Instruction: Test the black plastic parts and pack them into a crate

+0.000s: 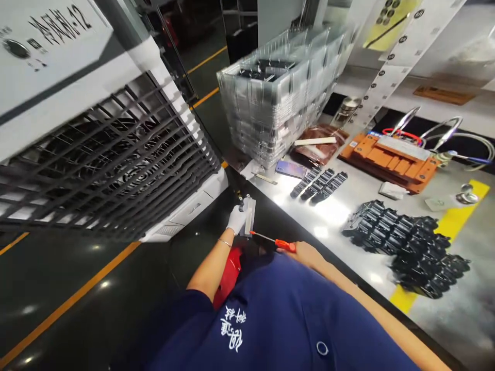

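My left hand (237, 220), in a white glove, is closed on a flat, pale grey rectangular part (249, 219) with a small dark piece near its top end. What kind of part it is does not show. Bare and wrapped round a red handle, my right hand (305, 253) grips a screwdriver (285, 245). The screwdriver's thin shaft points left, and its red tip meets or nearly meets the lower end of the grey part. Both hands are low in front of my body, left of the bench edge.
A metal bench (328, 216) on the right bears rows of black plastic parts (410, 242), an orange fixture (390, 157), a phone (291, 169) and stacked clear trays (270, 103) in wrap. A large grilled fan unit (116, 154) stands at left.
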`<state>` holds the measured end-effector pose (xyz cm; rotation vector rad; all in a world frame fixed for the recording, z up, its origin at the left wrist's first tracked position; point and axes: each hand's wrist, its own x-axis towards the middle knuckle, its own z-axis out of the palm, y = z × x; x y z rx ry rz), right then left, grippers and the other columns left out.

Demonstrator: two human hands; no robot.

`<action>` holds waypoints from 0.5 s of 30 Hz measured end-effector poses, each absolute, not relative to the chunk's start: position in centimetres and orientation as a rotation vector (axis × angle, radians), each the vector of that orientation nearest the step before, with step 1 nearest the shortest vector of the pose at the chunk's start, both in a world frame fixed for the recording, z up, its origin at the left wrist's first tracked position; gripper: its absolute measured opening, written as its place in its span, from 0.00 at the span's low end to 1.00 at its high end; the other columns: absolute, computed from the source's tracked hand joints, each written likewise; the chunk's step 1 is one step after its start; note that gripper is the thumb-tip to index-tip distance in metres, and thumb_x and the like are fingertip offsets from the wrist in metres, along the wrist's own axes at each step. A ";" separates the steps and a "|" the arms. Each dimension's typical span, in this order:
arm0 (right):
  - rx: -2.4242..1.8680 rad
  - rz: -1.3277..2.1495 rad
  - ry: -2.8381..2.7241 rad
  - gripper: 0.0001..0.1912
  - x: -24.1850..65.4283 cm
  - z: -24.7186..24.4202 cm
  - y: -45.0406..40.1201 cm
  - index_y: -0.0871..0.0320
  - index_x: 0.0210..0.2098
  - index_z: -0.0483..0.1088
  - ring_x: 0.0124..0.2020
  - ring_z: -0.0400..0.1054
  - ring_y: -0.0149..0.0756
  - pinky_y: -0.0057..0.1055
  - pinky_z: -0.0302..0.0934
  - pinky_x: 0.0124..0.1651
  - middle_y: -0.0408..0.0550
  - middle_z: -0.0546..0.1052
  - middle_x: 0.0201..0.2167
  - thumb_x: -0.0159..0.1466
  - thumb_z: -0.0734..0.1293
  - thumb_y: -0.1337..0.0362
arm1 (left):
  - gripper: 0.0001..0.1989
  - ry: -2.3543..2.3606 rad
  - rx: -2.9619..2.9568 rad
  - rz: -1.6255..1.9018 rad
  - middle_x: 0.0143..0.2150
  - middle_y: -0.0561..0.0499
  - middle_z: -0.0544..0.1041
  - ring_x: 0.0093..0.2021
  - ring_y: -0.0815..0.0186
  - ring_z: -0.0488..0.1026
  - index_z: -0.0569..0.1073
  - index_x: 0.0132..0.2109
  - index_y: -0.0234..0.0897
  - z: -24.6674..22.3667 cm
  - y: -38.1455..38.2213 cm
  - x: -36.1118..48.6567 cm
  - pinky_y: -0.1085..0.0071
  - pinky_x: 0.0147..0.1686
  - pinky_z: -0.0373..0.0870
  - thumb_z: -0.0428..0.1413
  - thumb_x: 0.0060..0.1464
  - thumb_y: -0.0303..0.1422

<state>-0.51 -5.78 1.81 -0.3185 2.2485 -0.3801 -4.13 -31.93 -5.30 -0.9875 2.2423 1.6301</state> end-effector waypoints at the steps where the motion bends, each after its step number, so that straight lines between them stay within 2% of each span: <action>1: -0.311 -0.393 2.231 0.31 -0.5 1.9 -5.4 0.63 0.28 0.70 0.28 0.66 0.32 0.27 0.49 0.29 0.53 0.73 0.28 0.62 0.56 0.39 | 0.20 2.277 -0.974 1.602 0.44 0.42 0.77 0.43 0.61 0.73 0.71 0.42 0.33 -5.5 -31.6 -4.1 0.68 0.44 0.67 0.62 0.47 0.42; 7: -0.307 -0.354 2.192 0.36 -0.3 1.7 -3.3 0.61 0.30 0.72 0.30 0.68 0.35 0.26 0.51 0.29 0.53 0.74 0.30 0.59 0.54 0.33 | 0.19 2.377 -0.913 1.508 0.41 0.43 0.77 0.40 0.62 0.73 0.71 0.41 0.32 -5.3 -29.2 -4.1 0.70 0.40 0.66 0.61 0.48 0.42; 15: -0.192 -0.384 2.234 0.35 -0.8 1.9 -0.3 0.59 0.33 0.73 0.35 0.71 0.40 0.27 0.56 0.33 0.54 0.75 0.33 0.61 0.54 0.35 | 0.19 2.257 -0.713 1.519 0.42 0.42 0.76 0.41 0.63 0.73 0.71 0.43 0.30 -3.8 -25.7 -3.1 0.70 0.42 0.67 0.62 0.48 0.40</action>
